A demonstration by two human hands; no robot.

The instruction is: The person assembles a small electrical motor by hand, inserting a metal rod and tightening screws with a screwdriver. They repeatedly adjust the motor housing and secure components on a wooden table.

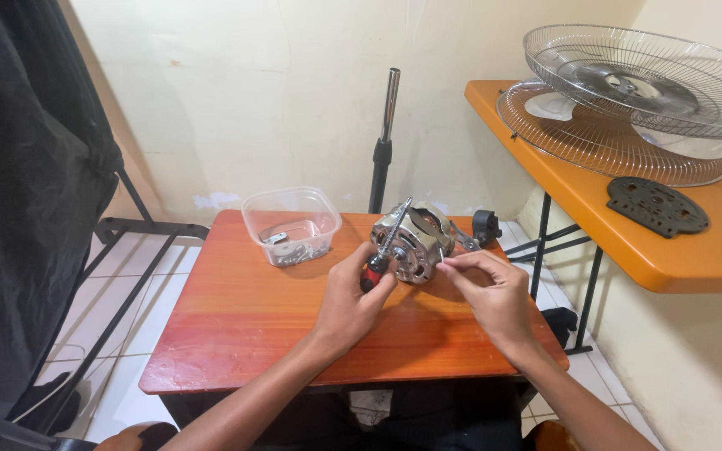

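Fingers of the left hand (353, 301) curled around the red-and-black handle of a screwdriver (384, 250), with the metal shaft angled up and away across the top of a fan motor (413, 242); a loose, parking sort of grip, apparently to keep the tool ready while the other hand works. Right hand (495, 292) pinched narrow, thumb and forefinger closed on something small and pale, probably a screw (442, 259), held just beside the motor's right flank; too small to name with certainty. Remaining right fingers folded back, clear of the casing.

Motor resting near the far edge of a small reddish wooden table (244, 334), silver housing turned toward the wearer, a black cable fitting (486, 225) sticking out behind it to the right. Close to centre, within easy reach of both hands.

Clear plastic tub (292, 221) to the left of the motor, well apart from both hands, holding loose metal bits, seemingly so small parts do not roll off.

On the orange side table (628, 242) at right: two wire fan guards (628, 92) stacked one on the other, and a black perforated plate (656, 205) lying flat nearer the front; set aside, off the working surface. A chrome pole (386, 134) standing against the wall behind. Dark cloth (18, 167) hanging at far left.
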